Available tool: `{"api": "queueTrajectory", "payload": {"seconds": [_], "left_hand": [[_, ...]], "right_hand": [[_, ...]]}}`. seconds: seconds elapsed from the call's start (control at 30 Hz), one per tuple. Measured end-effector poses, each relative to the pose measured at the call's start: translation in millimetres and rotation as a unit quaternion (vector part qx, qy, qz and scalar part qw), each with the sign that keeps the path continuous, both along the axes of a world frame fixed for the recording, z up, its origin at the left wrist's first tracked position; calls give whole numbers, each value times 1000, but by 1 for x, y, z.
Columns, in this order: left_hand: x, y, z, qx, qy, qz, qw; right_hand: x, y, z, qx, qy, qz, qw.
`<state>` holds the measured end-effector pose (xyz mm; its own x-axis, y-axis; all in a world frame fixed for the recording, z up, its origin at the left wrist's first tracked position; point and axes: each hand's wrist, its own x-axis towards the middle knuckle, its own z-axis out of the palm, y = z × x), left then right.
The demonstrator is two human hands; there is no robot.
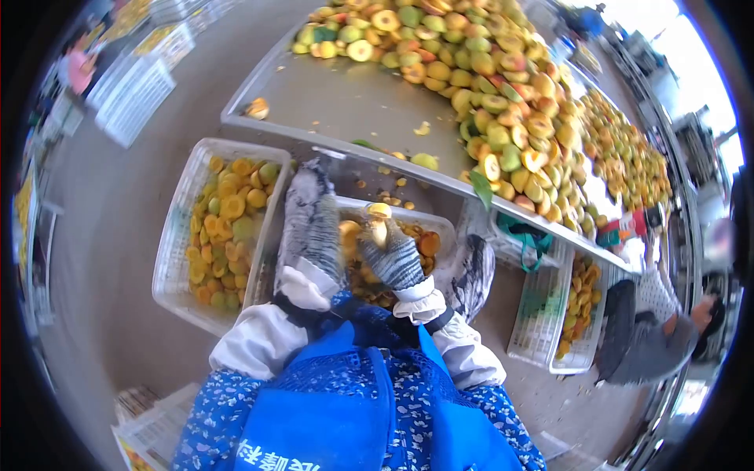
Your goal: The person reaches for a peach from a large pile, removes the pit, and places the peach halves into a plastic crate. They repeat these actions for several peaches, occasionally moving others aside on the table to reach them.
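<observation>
My right hand, in a grey striped glove, is closed with its fingertips pointing away from me. At the fingertips is a yellow peach half, held over a crate of cut peaches between my knees. A pale shape just below that half is too blurred to make out. My left hand lies beyond its white cuff. It blends into the grey patterned cloth over my left leg, so its fingers and anything in them cannot be made out.
A metal-edged table ahead bears a large peach pile. To the left stands a white crate of peach halves. More crates stand right, near a seated person. Stacked crates and another person are far left.
</observation>
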<state>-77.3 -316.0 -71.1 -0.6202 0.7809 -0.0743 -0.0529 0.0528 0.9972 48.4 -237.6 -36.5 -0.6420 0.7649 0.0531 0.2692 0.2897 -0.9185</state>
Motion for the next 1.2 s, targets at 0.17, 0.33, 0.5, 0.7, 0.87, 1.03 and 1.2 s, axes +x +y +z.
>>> {"api": "queueTrajectory", "payload": {"seconds": [0.17,0.33,0.5,0.7,0.87,1.03,1.2], "left_hand": [[16,-3,-37,-50,30,-16,998],[15,-16,-29,34,333,41,941],[-3,-28,16,-49,81,-9,995],[0,-10,-42,-99,123,-15,987],[-12,-15,-5,-81,155,-17,985],[-34,-31,9,5,93,4,996],[-132,-64,-9,-19,149,264,953]], "right_hand": [[-21,-5,-33,220,-25,-9,975],[-28,-17,-14,128,-21,4,992],[-44,-17,20,141,-53,40,988],[-49,-2,-7,201,-114,111,967],[-54,-10,-16,218,-146,62,963],[-69,-17,32,166,-76,108,977],[-38,-12,2,3,-6,35,999]]}}
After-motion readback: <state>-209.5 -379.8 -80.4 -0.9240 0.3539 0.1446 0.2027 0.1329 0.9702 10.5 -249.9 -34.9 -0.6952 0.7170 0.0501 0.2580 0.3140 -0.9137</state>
